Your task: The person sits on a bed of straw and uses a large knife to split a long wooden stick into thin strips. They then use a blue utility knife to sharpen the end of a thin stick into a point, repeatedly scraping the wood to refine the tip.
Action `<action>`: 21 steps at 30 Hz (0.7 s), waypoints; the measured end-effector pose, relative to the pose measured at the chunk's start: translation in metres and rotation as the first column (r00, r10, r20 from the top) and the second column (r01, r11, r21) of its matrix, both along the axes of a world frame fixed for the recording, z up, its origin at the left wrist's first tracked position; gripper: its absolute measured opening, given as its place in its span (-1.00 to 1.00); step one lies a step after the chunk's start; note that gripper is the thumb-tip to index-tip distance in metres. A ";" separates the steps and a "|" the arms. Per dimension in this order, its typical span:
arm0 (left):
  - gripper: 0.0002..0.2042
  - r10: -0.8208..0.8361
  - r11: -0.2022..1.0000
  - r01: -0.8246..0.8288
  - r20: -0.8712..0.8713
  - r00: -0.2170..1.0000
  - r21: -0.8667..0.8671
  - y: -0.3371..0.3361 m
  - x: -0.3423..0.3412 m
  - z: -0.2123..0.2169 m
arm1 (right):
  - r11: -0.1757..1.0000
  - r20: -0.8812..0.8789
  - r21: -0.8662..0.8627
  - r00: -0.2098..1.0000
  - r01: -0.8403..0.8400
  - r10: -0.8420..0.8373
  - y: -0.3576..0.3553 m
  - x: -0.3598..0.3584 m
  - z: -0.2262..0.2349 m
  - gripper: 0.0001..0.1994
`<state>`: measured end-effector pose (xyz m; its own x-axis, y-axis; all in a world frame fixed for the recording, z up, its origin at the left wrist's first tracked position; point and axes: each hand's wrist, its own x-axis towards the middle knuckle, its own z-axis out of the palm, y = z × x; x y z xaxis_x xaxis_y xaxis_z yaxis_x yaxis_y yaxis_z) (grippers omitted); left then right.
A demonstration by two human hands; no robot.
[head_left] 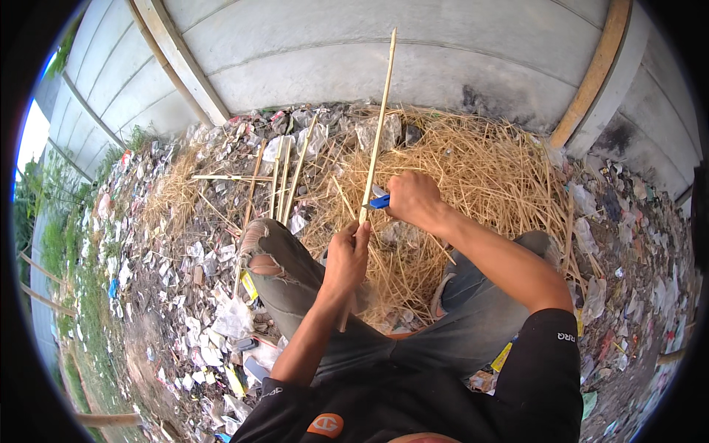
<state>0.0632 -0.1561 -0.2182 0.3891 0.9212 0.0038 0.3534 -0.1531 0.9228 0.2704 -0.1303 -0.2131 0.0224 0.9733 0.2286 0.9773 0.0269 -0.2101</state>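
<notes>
Bamboo stick (379, 118) is upright in front of me, its lower end clenched in my left hand (346, 258). My right hand (413, 198) grips a blue-handled knife (378, 201) right against it, just above my left fingers. Shavings pile (443, 170) ahead, concrete wall (332, 52) behind.

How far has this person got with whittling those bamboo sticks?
Done, it seems: a heap of pale shavings on the ground, and a few sticks lying beyond the knee. In hand: the left hand grips a long stick while the right hand presses a blue-handled knife against it. How many remain is unclear.
</notes>
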 end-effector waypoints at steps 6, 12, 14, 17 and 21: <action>-0.63 -0.071 0.995 0.069 -0.028 0.997 -0.066 -0.015 -0.004 0.010 | 0.967 0.120 -0.153 0.975 0.204 -0.187 0.027 0.031 0.010 -0.77; -0.63 -0.304 0.907 0.337 0.163 0.939 -0.253 -0.080 -0.048 -0.006 | 0.767 -0.032 -0.038 0.767 0.640 -0.641 0.023 0.190 0.038 -0.80; -0.63 -0.343 0.893 0.348 0.070 0.937 -0.285 -0.084 -0.068 -0.002 | 0.720 0.010 -0.008 0.720 0.693 -0.693 0.011 0.206 0.037 -0.78; -0.62 -0.422 0.865 0.433 0.099 0.901 -0.255 -0.087 -0.113 -0.008 | 0.634 -0.023 0.055 0.636 0.771 -0.771 -0.013 0.231 0.031 -0.74; -0.57 -0.399 0.778 0.395 0.101 0.911 -0.489 -0.091 -0.173 0.009 | 0.654 0.049 0.077 0.652 0.753 -0.757 -0.012 0.239 0.028 -0.73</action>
<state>-0.1097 -0.2472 -0.2088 0.7188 0.5633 -0.4074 0.3688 0.1879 0.9103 0.5092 -0.1420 -0.1849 0.7266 0.6161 0.3040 0.6764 -0.7191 -0.1594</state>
